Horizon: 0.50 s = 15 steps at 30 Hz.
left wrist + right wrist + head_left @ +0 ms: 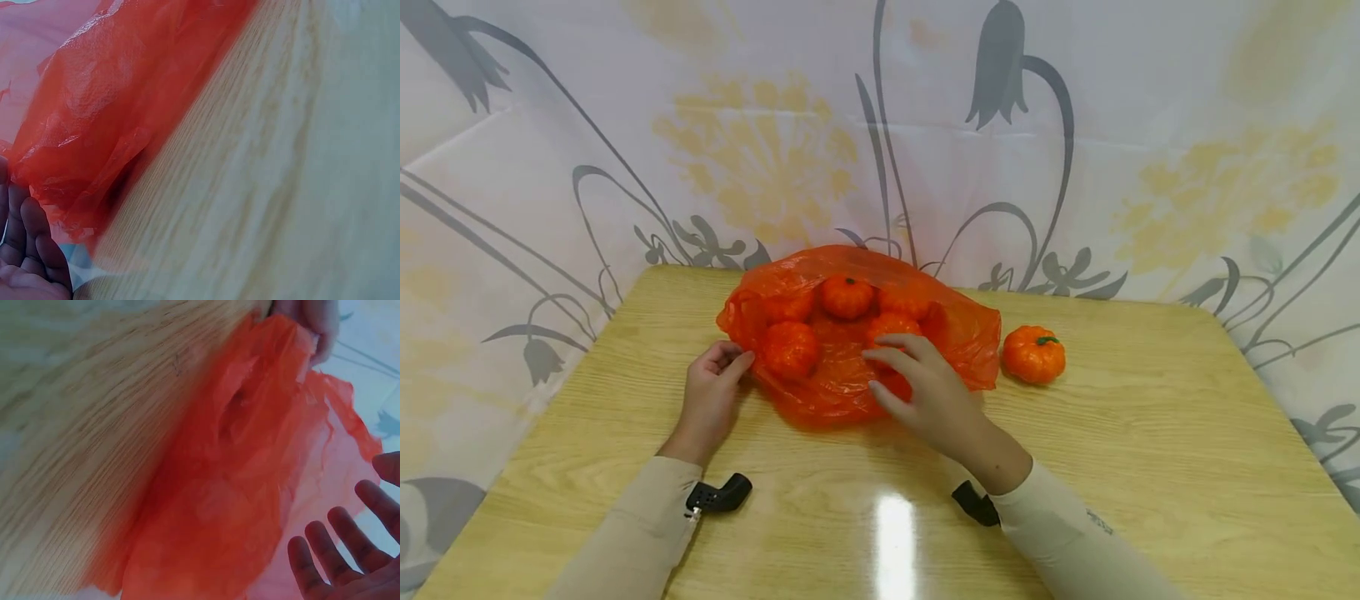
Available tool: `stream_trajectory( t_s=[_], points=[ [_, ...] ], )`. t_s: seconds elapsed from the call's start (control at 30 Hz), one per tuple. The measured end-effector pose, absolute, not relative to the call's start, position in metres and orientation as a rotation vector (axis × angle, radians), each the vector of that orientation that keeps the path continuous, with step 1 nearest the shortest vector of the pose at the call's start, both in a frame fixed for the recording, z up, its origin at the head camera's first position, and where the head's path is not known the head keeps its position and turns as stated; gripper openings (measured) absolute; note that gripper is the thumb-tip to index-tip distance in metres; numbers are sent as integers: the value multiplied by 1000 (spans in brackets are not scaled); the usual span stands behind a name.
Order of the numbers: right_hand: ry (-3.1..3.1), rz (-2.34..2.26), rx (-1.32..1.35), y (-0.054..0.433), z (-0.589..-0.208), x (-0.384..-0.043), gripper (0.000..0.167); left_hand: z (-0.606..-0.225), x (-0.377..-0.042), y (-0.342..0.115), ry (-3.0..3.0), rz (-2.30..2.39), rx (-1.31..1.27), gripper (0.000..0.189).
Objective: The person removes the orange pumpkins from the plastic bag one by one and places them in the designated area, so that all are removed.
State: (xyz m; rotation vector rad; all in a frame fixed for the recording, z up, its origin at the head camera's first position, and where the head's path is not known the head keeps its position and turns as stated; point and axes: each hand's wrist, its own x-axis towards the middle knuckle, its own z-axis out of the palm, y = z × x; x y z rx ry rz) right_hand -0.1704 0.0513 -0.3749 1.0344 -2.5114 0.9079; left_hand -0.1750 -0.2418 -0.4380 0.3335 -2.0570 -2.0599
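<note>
A thin orange plastic bag point(838, 400) lies spread on the table, with several small orange pumpkins inside. One with a dark stem, a pumpkin point(847, 297), shows at the bag's opening; others show through the film. My left hand point(711, 396) pinches the bag's left edge between thumb and fingers. Over the bag's right part hovers my right hand point(928, 400), its fingers spread and holding nothing, partly covering a pumpkin. In the right wrist view, the right hand's fingers point(344, 540) are apart beside the bag. Outside the bag, to its right, sits another pumpkin point(1034, 355) with a green stem.
The light wooden table point(1150, 433) reaches back to a wall covering point(925, 167) with grey and yellow flowers. Black wrist-worn pieces, such as the left device point(718, 493), stick out from both sleeves. A bright reflection lies on the table near the front.
</note>
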Motion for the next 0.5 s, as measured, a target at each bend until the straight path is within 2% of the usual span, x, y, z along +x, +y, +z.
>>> stream_trajectory(
  t_s=[0.5],
  points=[
    [-2704, 688, 1177, 0, -375, -210, 43, -441, -176, -242, -1988, -2091, 302, 9]
  ],
)
